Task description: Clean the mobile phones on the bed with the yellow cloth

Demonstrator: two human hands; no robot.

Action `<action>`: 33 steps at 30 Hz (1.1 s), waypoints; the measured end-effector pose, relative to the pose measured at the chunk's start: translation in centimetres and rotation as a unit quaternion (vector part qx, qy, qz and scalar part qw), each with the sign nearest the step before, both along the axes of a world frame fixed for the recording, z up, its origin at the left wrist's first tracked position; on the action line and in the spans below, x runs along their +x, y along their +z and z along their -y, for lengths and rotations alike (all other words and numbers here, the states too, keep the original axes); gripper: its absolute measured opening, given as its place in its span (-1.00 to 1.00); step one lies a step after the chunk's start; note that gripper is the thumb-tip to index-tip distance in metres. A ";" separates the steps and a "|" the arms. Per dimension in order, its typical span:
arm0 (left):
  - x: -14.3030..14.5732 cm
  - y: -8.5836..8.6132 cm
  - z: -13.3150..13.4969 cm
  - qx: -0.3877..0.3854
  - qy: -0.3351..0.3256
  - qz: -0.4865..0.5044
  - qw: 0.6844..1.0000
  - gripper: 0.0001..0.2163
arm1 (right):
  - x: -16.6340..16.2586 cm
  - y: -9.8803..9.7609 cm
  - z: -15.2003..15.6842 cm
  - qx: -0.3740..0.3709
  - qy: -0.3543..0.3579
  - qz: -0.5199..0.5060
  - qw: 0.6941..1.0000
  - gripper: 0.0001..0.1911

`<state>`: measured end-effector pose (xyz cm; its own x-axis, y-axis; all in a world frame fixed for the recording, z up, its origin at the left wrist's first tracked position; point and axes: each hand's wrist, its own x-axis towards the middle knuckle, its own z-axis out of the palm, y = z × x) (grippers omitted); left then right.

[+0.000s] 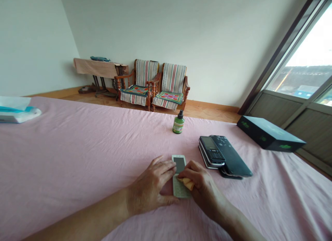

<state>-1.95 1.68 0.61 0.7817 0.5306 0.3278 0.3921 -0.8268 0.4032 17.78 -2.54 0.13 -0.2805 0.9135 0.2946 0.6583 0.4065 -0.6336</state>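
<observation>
A white flip phone (178, 164) lies unfolded on the pink cloth, with its screen half away from me and its keypad half nearer. My left hand (153, 182) holds it from the left, with the fingertips at the screen's edge and the thumb by the lower left corner. My right hand (201, 184) is closed around a folded yellow cloth (188, 183), pressed to the keypad half near the hinge. Part of the keypad is hidden under that cloth and my fingers.
Right of my hands lie stacked phones, a black keypad phone (211, 149) on top, beside a larger dark phone (230, 156). Beyond stands a green pump bottle (178, 123). A black box (269, 133) sits far right, a tissue pack (18, 111) far left. Two chairs (169, 82) stand behind.
</observation>
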 end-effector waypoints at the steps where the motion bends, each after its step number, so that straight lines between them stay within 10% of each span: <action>1: 0.0 0.0 0.0 0.000 0.000 0.002 1.000 -0.38 | -0.1 0.1 0.0 0.002 0.002 0.000 1.000 -0.62; 33: 0.0 0.1 0.0 -0.002 0.004 -0.005 1.000 -0.38 | 0.6 0.5 0.8 -0.027 -0.006 -0.006 1.000 -0.64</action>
